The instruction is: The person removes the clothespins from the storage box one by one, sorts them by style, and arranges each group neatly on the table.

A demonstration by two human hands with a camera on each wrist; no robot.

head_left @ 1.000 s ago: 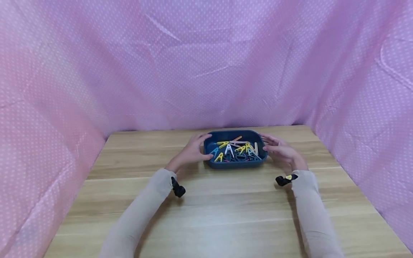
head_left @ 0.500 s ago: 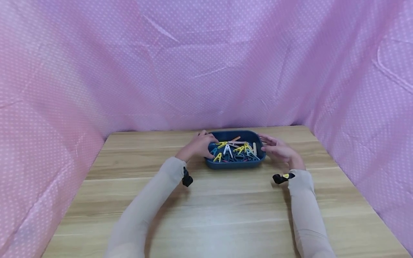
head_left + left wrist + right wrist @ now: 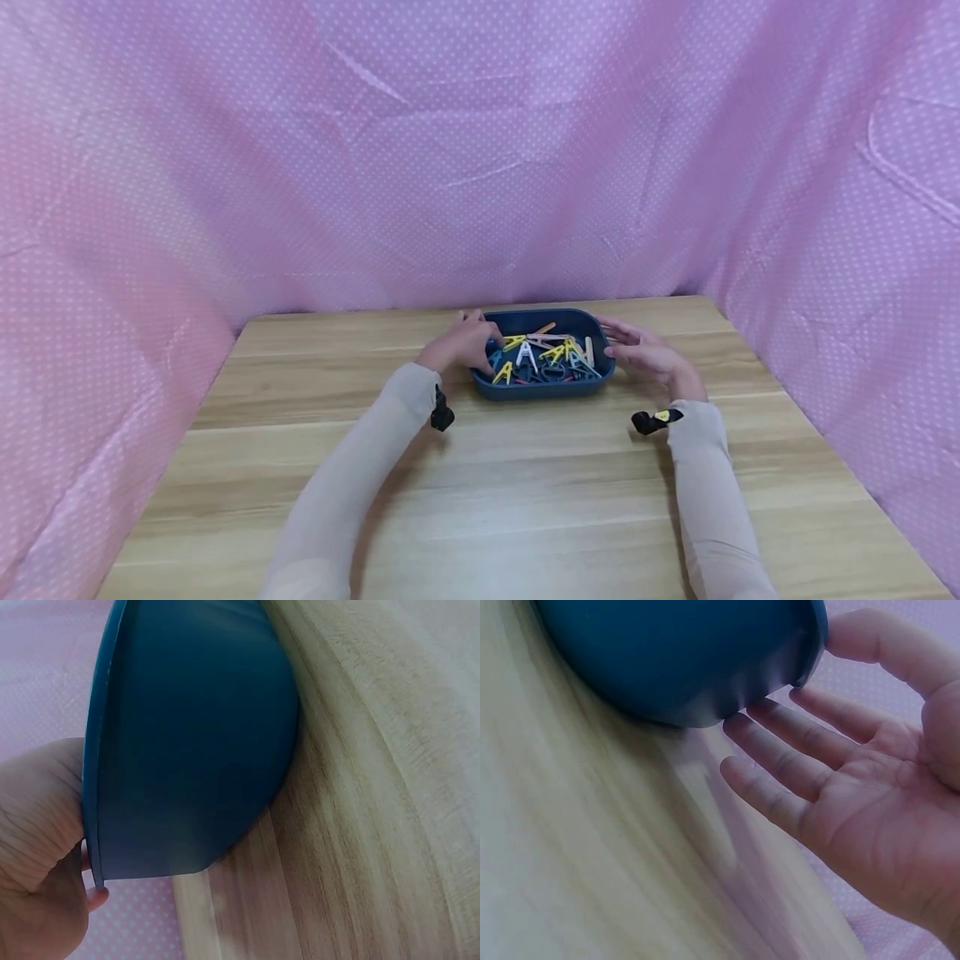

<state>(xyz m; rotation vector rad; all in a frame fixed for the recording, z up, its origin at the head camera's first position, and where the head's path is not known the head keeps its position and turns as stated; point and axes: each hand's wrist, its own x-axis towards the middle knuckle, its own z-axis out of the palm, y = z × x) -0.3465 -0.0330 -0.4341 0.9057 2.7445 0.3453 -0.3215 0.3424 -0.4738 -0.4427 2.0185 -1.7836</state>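
A dark blue plastic basket (image 3: pixel 540 391) stands near the table's far edge. Several clothespins lie inside, among them a white one (image 3: pixel 526 357), a yellow one (image 3: pixel 503 372) and a blue one (image 3: pixel 495 359). My left hand (image 3: pixel 467 342) reaches over the basket's left rim, thumb and fingers bent inward and apart around the blue clothespin. In the left wrist view, the basket wall hides most of those fingers. At the basket's right end is my right hand (image 3: pixel 651 355); its long fingers (image 3: pixel 784 761) extend fairly straight toward the outer wall, and its thumb meets the rim.
The wooden tabletop (image 3: pixel 510 500) spreads in front of the basket. Pink dotted cloth (image 3: pixel 480 167) hangs behind the table and along both sides. A black wrist camera (image 3: pixel 442 412) is on the left wrist, another black camera (image 3: pixel 649 422) on the right.
My left hand has gone from the basket's left end over the rim, its fingers now bent inside. The right hand keeps its place at the right end. The basket has hardly moved.
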